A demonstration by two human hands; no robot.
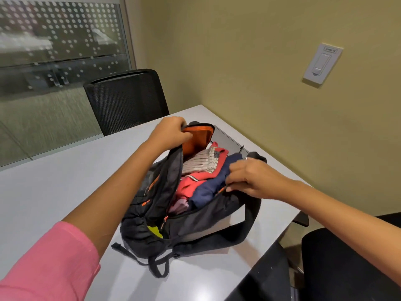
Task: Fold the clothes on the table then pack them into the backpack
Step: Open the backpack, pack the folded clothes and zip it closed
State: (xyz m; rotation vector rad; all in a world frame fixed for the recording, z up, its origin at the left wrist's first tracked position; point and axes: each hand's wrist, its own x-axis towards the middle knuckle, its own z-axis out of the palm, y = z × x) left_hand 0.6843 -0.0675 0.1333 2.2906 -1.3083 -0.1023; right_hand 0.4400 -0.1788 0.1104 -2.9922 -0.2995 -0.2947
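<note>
room: small office corner with olive-yellow walls, a frosted dotted glass panel on the left, a light switch [322, 65] up on the right wall, and a black mesh chair [125, 101] tucked in at the far side of the desk [54, 187]

desk: pale grey top, and the backpack is sitting on it toward the right corner; no loose clothes are lying on the part of the desk that's showing, so my guess is the folding part is done and this is the packing end

backpack: black backpack [195, 222] with orange lining, lying on its back with the main compartment gaping upward so stuff can go in from the top; straps are trailing toward the near edge

clothes: folded clothes [199, 177] are sitting inside the main compartment, with a striped piece on top at the far end, red/coral under it, navy on the right and something pinkish near the bottom

left hand: the left hand [171, 132] is curling its grip around the top flap by the orange lining, pulling it up and back, looks like it's keeping the mouth open

right hand: the right hand [249, 179] is pinching the navy cloth at the right rim, grip closed on the fabric, probably tucking it below the zipper line

next up: likely pushing the pile down, since it's riding pretty high for zipping
</note>
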